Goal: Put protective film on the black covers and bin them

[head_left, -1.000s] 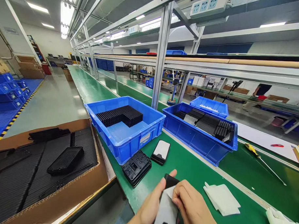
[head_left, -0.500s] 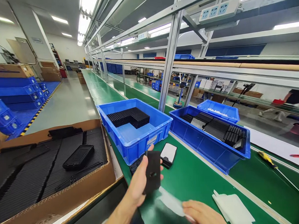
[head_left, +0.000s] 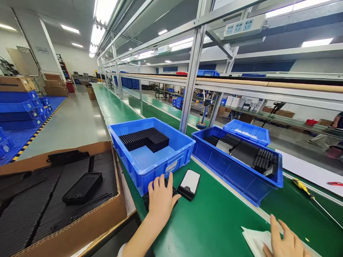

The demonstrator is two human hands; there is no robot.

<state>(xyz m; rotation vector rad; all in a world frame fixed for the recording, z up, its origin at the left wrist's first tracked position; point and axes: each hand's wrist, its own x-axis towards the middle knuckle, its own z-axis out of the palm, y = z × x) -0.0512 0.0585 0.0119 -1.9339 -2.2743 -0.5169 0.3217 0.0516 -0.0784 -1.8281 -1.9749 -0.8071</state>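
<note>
My left hand [head_left: 160, 199] is spread palm down over a black plastic part [head_left: 146, 201] at the front of a blue bin [head_left: 150, 170]; the hand covers most of that part. Just right of its fingers lies a black case with a white face [head_left: 189, 181] on the green bench. At the lower right, my right hand [head_left: 289, 242] has its fingers apart over a folded white sheet [head_left: 255, 240]. Its thumb comes close to the sheet; whether it touches is unclear. Rows of thin black parts [head_left: 145, 138] stand inside the blue bin.
A cardboard box [head_left: 121, 194] of black parts stands at the left, with a loose black casing [head_left: 82, 188] on top. Behind the bench is another blue bin [head_left: 229, 179] of black parts. A yellow-handled screwdriver [head_left: 303, 187] and a red tool [head_left: 336, 183] lie at the right.
The black plate has left my left hand's grip, and that hand has turned palm down near the bin. My right hand has moved right, to the folded sheet; the thin white piece it held is out of sight.
</note>
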